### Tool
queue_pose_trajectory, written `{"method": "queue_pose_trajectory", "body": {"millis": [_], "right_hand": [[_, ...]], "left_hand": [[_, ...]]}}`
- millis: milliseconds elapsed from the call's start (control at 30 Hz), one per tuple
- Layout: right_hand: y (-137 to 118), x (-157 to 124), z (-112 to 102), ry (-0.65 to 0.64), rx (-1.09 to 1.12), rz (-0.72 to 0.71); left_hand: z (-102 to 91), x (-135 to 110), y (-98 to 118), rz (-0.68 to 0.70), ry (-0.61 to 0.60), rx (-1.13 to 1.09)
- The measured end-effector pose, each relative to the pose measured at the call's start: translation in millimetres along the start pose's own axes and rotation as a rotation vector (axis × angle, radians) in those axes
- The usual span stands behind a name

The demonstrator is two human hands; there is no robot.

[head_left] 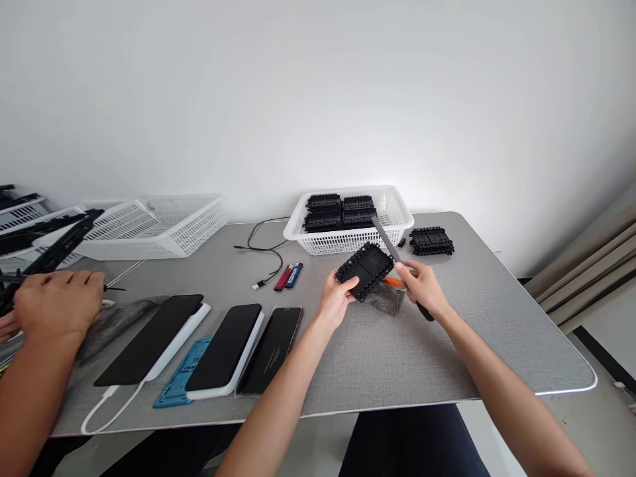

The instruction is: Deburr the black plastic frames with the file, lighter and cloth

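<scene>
black plastic panel (370, 270), edged with small knobs, tilts above the counter (447, 358), gripped by the left hand (335, 298), thumb on its face. the right hand (421, 286) closes around a flat metal tool (385, 237) at the panel's right edge; whether they touch i cannot tell. just behind, a white perforated basket (360, 240) holds similar black panels (342, 220), mostly toward its left. farther left stands another white basket (191, 233), beyond a co-worker's hand (59, 299).
</scene>
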State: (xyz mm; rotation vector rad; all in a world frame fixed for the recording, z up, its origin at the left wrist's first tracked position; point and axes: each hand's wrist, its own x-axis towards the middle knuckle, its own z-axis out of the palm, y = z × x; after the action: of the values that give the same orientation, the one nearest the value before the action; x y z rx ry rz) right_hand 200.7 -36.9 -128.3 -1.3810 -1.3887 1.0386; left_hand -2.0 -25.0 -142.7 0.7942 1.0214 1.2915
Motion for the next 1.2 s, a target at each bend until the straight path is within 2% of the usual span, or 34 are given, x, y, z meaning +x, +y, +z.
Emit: {"method": "queue_pose_trajectory", "body": {"millis": [67,133,233,367,500,700,833,933,1100,1200], "right_hand": [[1.9,0.2,7.5,-0.084,0.149,0.028],[3.8,1.2,11.9,-0.104,0.263,0.050],[5.7,3.2,12.5,-0.071,0.384,0.088],[6.4,3.7,10.8,-0.023,0.385,0.087],[5.6,0.5,13.5,-0.067,0.298,0.046],[-0.6,-6.2,16.8,0.019,0.067,-0.094],[-3.0,-10.4,17.2,-0.060,-0.022,-0.154],[-4.6,-13.7,18.5,-0.097,-0.192,-0.192],[-8.9,-19.2,21.8,-0.091,-0.463,-0.218],[-10.8,-21.6,22.4,-0.041,-0.579,-0.206]], "left_hand": [[1.0,-1.0,-1.0,-0.022,-0.043,-0.034],[1.7,-2.4,-1.5,-0.027,-0.105,-0.018],[3.4,-5.2,-1.0,-0.013,-0.176,0.142],[8.4,-9.4,-1.7,0.037,-0.198,0.308],[10.5,-9.3,-5.6,0.113,-0.121,0.318],[6.0,-1.2,-10.5,0.252,0.039,0.301],[4.4,0.6,-11.5,0.285,0.028,0.311],[3.1,0.7,-12.0,0.312,0.006,0.336],[1.6,0.2,-12.5,0.358,-0.038,0.385],[2.1,-0.1,-12.0,0.356,-0.033,0.375]]}}
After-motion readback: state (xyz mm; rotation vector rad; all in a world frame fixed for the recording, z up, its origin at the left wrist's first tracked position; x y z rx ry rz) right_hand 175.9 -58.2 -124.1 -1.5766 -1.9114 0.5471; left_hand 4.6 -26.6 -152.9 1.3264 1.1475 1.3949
